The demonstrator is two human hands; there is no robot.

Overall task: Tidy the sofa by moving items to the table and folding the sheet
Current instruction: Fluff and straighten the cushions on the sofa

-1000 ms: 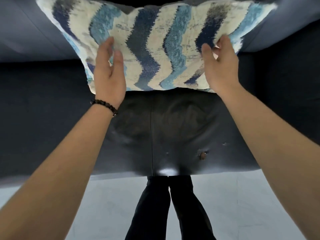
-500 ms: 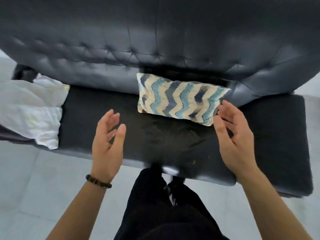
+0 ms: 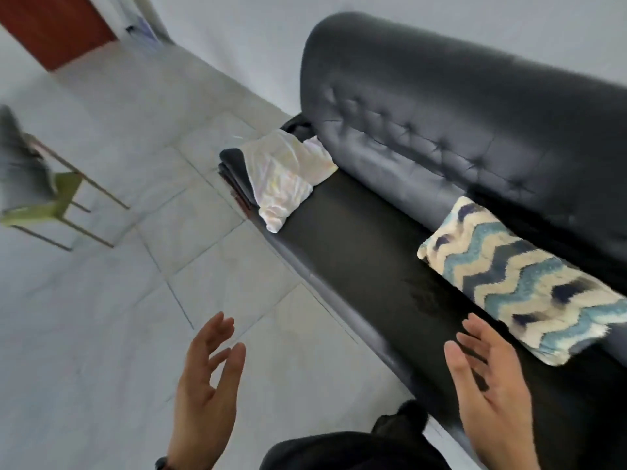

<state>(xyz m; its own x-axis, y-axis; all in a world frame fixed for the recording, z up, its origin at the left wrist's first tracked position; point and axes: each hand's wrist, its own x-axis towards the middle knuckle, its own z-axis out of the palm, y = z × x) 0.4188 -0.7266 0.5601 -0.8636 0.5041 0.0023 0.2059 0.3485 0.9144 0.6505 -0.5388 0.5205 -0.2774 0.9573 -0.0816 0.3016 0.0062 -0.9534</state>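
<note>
A black tufted sofa (image 3: 458,130) runs from the upper middle to the lower right. A blue and cream zigzag cushion (image 3: 522,283) leans against its backrest on the right. A crumpled white sheet (image 3: 285,178) lies at the sofa's far left end, over a dark folded cloth (image 3: 234,171). My left hand (image 3: 207,398) is over the floor, fingers relaxed, holding nothing. My right hand (image 3: 488,391) hovers over the seat's front edge just short of the cushion, fingers straight and apart from it.
A chair with a green seat (image 3: 57,198) and thin metal legs stands on the pale tiled floor (image 3: 118,317) at the left, with a grey blurred thing on it. A red-brown door (image 3: 54,25) is at the upper left. My dark trousers (image 3: 346,449) show at the bottom.
Both hands let go of the cushion, which now leans on the backrest, and drew back. My view has swung left, bringing the sheet, the floor and the chair into sight.
</note>
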